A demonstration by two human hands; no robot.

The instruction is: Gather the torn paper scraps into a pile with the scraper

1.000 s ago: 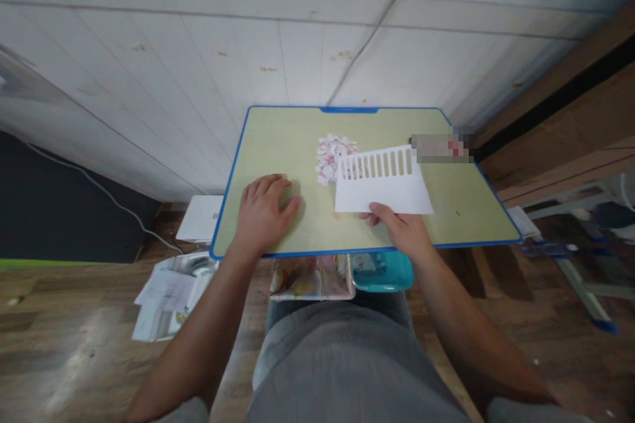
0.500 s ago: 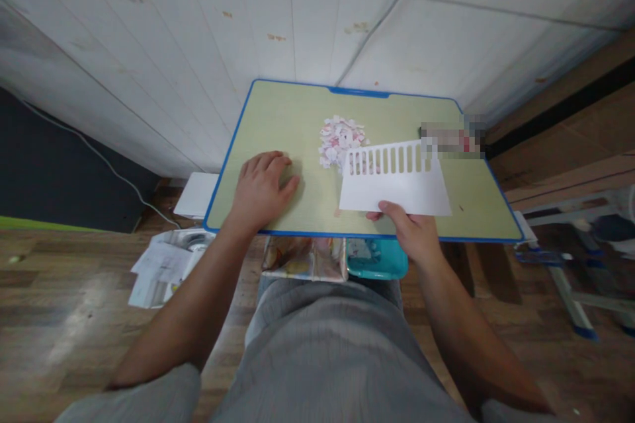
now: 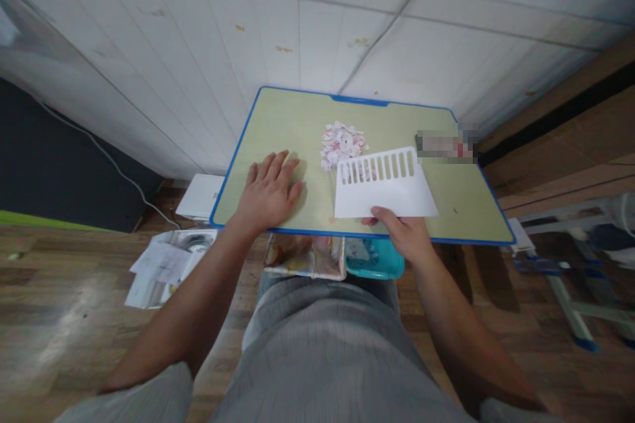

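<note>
A white slotted card [image 3: 384, 198] is pinched at its near edge by my right hand [image 3: 409, 234], thumb on top. Its row of long cut-out slots points away from me, over the table [image 3: 292, 112] with a pale yellow-green top and blue rim. Just beyond the slots lies a heap of small white and pink pieces [image 3: 342, 142]; some show through the openings. My left hand [image 3: 270, 195] rests on the tabletop left of the heap, fingers spread and holding nothing.
Under the table's near edge sit a patterned fabric box [image 3: 305, 271] and a turquoise basin [image 3: 377, 271]. A blurred-out item [image 3: 446, 145] lies at the table's right. White boxes and papers [image 3: 159, 264] are on the floor at left. A panelled wall [image 3: 317, 39] stands behind the table.
The slotted card in my right hand has shifted slightly left and toward me. My left hand's fingers have spread wider on the tabletop. The whole view has shifted a little.
</note>
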